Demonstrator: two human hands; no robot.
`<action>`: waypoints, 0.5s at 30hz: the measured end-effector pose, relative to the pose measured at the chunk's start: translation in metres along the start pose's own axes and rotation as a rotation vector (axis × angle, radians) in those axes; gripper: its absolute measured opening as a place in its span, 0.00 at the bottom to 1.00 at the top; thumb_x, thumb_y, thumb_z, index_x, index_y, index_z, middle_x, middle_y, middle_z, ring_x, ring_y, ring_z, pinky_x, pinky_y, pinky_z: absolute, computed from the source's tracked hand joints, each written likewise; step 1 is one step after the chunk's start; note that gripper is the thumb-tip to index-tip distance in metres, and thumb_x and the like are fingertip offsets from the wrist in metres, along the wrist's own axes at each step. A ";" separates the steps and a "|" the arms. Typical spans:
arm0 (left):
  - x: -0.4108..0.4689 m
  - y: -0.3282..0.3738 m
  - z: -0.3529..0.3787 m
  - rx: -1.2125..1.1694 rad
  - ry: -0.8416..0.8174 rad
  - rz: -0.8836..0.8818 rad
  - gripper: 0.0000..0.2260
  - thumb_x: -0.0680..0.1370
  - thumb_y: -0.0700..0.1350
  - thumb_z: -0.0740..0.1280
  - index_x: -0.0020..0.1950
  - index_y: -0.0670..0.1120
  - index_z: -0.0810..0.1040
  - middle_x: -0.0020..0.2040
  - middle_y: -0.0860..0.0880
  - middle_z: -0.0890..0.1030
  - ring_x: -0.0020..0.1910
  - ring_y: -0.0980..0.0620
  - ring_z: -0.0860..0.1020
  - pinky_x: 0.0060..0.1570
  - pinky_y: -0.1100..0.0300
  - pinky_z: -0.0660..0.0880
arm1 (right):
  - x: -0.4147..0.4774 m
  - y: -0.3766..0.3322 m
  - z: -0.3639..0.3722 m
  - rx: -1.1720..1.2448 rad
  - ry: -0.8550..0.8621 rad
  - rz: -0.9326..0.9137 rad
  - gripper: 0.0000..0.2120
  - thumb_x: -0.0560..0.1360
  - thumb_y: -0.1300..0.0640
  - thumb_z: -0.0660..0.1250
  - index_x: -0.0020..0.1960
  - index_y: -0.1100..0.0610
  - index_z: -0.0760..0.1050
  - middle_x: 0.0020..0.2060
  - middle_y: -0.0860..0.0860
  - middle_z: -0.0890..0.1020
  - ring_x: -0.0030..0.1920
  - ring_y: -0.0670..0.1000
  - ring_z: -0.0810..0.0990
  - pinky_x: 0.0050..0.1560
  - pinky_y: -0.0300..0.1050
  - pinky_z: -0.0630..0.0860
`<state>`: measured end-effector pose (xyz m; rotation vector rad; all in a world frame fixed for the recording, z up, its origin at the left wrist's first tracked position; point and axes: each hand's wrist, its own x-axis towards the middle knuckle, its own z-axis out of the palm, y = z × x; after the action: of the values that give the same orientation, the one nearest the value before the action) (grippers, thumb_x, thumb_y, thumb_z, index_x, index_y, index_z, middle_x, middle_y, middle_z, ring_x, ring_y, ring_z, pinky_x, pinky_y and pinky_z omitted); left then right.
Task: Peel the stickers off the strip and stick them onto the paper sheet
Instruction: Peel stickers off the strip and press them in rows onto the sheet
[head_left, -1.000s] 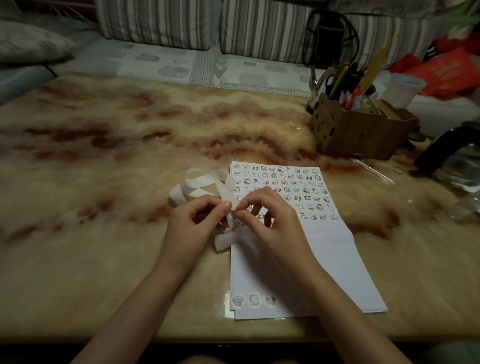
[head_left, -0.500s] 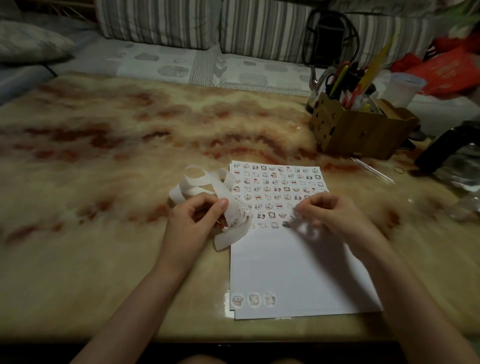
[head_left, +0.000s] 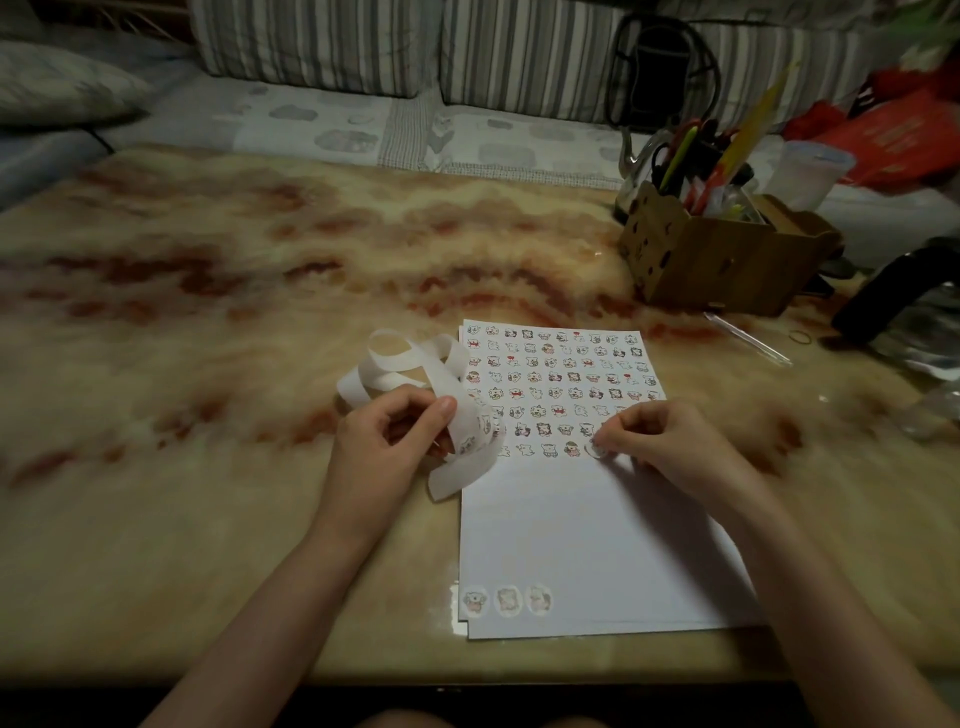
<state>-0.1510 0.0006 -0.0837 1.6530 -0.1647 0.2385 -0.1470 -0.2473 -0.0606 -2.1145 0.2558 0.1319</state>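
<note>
A white paper sheet lies on the marble-patterned table, its far half covered with rows of small cartoon stickers. Three larger stickers sit at its near left corner. My left hand grips a curled white sticker strip at the sheet's left edge; stickers show on the strip near my thumb. My right hand has its fingers curled, and its fingertips hold a small round sticker down on the sheet at the end of the lowest sticker row.
A brown cardboard box full of pens and scissors stands at the back right. A clear pen and a rubber band lie near it. Dark objects and plastic fill the right edge. A striped sofa runs behind the table.
My right hand left the strip with a sticker, swung right across the sheet, then drew back left and set the sticker at the end of the lowest row. My left hand stayed put.
</note>
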 end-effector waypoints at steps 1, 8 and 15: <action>0.000 0.000 0.000 -0.001 0.001 -0.001 0.06 0.76 0.39 0.67 0.40 0.37 0.80 0.33 0.50 0.82 0.31 0.56 0.79 0.37 0.66 0.76 | 0.000 0.000 0.000 -0.003 0.004 -0.006 0.02 0.71 0.63 0.72 0.40 0.61 0.83 0.27 0.46 0.81 0.21 0.39 0.67 0.23 0.29 0.62; 0.000 -0.001 0.000 -0.004 0.001 -0.006 0.06 0.76 0.40 0.67 0.40 0.39 0.80 0.33 0.48 0.82 0.32 0.56 0.79 0.38 0.66 0.76 | -0.001 0.003 0.005 -0.005 0.043 -0.038 0.02 0.71 0.63 0.72 0.40 0.61 0.82 0.28 0.46 0.81 0.21 0.39 0.68 0.24 0.28 0.62; 0.000 0.001 0.000 0.001 0.002 -0.001 0.06 0.76 0.39 0.67 0.40 0.39 0.80 0.34 0.47 0.82 0.32 0.56 0.78 0.38 0.66 0.76 | -0.002 0.009 0.012 -0.109 0.126 -0.075 0.04 0.70 0.58 0.73 0.38 0.57 0.81 0.31 0.49 0.82 0.27 0.42 0.71 0.32 0.40 0.66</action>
<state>-0.1510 0.0003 -0.0829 1.6535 -0.1625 0.2396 -0.1508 -0.2417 -0.0739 -2.2412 0.2486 -0.0327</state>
